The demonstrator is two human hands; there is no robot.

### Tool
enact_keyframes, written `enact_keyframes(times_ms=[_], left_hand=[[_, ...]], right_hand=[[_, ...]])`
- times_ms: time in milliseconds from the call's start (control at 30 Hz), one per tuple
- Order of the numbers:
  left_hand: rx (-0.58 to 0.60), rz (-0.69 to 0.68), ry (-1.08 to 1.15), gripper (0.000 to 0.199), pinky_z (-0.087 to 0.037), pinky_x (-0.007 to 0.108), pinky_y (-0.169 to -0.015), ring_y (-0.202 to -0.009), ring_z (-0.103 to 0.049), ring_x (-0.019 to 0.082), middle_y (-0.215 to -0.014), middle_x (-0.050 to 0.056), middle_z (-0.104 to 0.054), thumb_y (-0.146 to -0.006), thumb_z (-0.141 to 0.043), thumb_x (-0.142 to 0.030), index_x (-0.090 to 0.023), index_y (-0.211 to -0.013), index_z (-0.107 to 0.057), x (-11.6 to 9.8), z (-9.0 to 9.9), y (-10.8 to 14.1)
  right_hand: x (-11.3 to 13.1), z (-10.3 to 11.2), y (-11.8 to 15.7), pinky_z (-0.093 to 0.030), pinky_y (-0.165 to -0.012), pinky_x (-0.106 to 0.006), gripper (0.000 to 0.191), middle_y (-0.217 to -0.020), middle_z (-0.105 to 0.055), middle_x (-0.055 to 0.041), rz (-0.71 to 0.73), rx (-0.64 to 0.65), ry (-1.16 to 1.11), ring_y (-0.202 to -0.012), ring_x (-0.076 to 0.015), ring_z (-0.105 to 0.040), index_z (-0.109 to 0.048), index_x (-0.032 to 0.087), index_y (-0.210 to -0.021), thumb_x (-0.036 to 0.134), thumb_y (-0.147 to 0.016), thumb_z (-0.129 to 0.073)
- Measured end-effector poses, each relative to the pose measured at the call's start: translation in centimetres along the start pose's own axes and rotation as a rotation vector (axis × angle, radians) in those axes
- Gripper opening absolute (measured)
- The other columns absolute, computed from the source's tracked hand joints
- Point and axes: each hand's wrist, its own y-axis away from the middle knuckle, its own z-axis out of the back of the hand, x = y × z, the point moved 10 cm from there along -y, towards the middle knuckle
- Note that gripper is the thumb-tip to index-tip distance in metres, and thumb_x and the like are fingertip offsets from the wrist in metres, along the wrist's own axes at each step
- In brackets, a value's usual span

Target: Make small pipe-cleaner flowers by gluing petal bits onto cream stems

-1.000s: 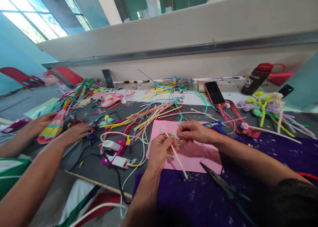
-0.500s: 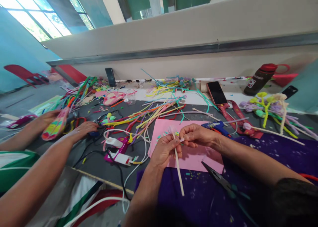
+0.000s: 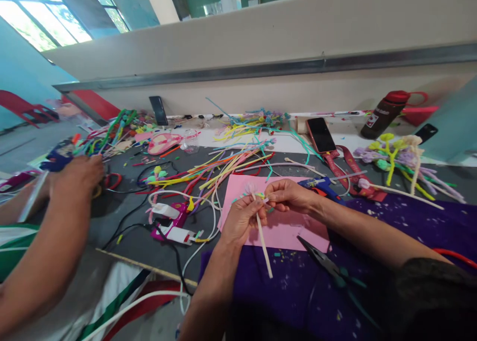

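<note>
My left hand [image 3: 240,219] is closed around a cream pipe cleaner [image 3: 265,254], whose free end slants down toward me. A pale pink fluffy tuft [image 3: 250,188] stands at its upper end, above my fingers. Close beside it, my right hand [image 3: 288,196] pinches a small pale strip [image 3: 266,200] against the stem. Both hands are over a pink sheet [image 3: 286,235] scattered with small green bits. Long-nose pliers [image 3: 324,261] lie just below the sheet on a purple cloth [image 3: 283,296]. To the right of the sheet rests a blue glue gun [image 3: 326,189].
At left, a co-worker's hand [image 3: 80,174] is beside a dark blue object [image 3: 57,154]. Pipe cleaners [image 3: 219,169] lie in bundles across the table. A power strip [image 3: 173,221] with cords sits left of me. A phone [image 3: 321,134] and a bottle [image 3: 383,115] stand behind.
The view has shifted slightly. My hands keep the same grip on the stem and strip. The co-worker's hands have moved farther left, and the colourful slipper-shaped piece no longer shows in them.
</note>
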Motion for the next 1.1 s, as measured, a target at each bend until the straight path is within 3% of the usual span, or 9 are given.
enact_keyframes(times_ms=[233,433,600,833,967,1100], left_hand=[[0.015,-0.008,-0.06,0.022,-0.034,0.015,-0.036,-0.036,-0.052,0.007,-0.046,-0.003,-0.058,-0.068,-0.07,-0.031,-0.013,-0.067,-0.057,-0.2,-0.1,-0.2],[-0.012,-0.033,-0.049,0.023,-0.036,0.015,-0.037,-0.038,-0.051,0.007,-0.048,-0.004,-0.057,-0.067,-0.07,-0.032,-0.014,-0.064,-0.055,-0.7,0.5,-0.4],[-0.022,-0.031,-0.036,0.021,-0.038,0.015,-0.037,-0.038,-0.051,0.007,-0.047,-0.005,-0.057,-0.066,-0.07,-0.029,-0.015,-0.064,-0.055,-0.9,0.4,-0.3],[0.005,-0.032,-0.063,0.018,-0.036,0.015,-0.035,-0.039,-0.053,0.007,-0.048,-0.005,-0.058,-0.068,-0.069,-0.029,-0.015,-0.068,-0.057,-1.0,-0.1,-0.2],[0.013,-0.041,-0.086,0.017,-0.036,0.015,-0.035,-0.039,-0.052,0.007,-0.049,-0.004,-0.057,-0.067,-0.069,-0.028,-0.015,-0.068,-0.058,-1.1,-0.3,-0.1],[0.021,-0.057,-0.087,0.021,-0.037,0.015,-0.037,-0.041,-0.052,0.007,-0.05,-0.004,-0.057,-0.068,-0.068,-0.029,-0.014,-0.062,-0.056,-1.3,-0.4,-0.2]], right_hand=[[0.8,-1.0,0.5,-0.033,-0.037,-0.014,0.021,-0.06,-0.063,0.0002,-0.06,0.026,0.104,-0.04,-0.0038,-0.05,-0.064,0.009,-0.076,0.028,-0.071,-0.07],[6.3,1.9,2.5,-0.035,-0.039,-0.015,0.028,-0.071,-0.065,-0.0012,0.052,-0.21,0.53,-0.047,-0.0052,-0.054,-0.065,0.012,-0.089,0.038,-0.083,-0.055],[9.0,4.1,8.0,-0.036,-0.041,-0.017,0.025,-0.071,-0.065,-0.001,0.003,-0.4,0.75,-0.049,-0.0053,-0.052,-0.065,0.014,-0.086,0.038,-0.081,-0.058],[6.1,3.3,16.7,-0.042,-0.05,-0.021,0.022,-0.067,-0.06,0.0008,-0.243,-0.443,0.995,-0.053,-0.0085,-0.054,-0.065,0.015,-0.086,0.035,-0.081,-0.056],[6.2,6.1,20.6,-0.043,-0.05,-0.023,0.024,-0.071,-0.062,-0.001,-0.239,-0.623,1.069,-0.053,-0.0108,-0.055,-0.066,0.016,-0.086,0.037,-0.08,-0.055],[6.9,8.9,22.7,-0.041,-0.051,-0.024,0.024,-0.067,-0.061,-0.001,-0.219,-0.781,1.105,-0.051,-0.0114,-0.054,-0.065,0.016,-0.083,0.038,-0.078,-0.055]])
